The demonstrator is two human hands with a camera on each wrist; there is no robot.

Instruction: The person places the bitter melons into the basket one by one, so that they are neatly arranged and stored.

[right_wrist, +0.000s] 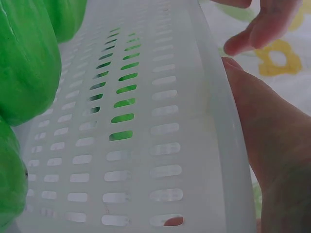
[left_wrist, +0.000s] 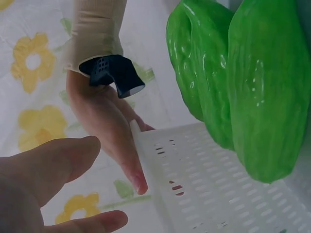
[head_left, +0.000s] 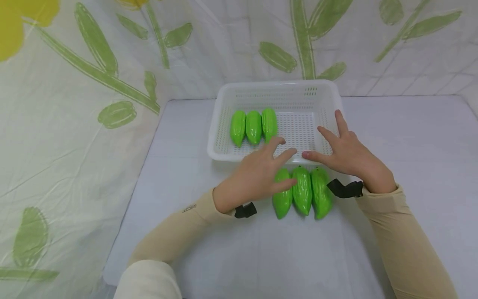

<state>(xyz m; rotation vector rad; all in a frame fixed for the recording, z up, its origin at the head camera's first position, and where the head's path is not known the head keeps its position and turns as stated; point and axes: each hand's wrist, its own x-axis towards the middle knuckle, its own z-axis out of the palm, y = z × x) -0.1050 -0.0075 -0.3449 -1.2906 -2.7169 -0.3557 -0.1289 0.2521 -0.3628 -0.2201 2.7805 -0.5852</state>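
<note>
Between forearms (head_left: 405,245), table (head_left: 280,257) stretches broadly. Ahead, three gourds (head_left: 302,193) in upright-pointing row, just outside one basket (head_left: 278,84). Left hand (head_left: 257,172) over row's left end, fingers parted, holding nothing. Right hand (head_left: 345,151) at basket's near right corner, fingers spread wide, holding nothing; cannot tell whether it touches rim. Gap between hands above near rim. Beyond left hand, three more gourds (head_left: 254,126) inside basket; slotted floor runs from them to right wall. Farthest, table's back edge, printed sheet (head_left: 231,41).
</note>
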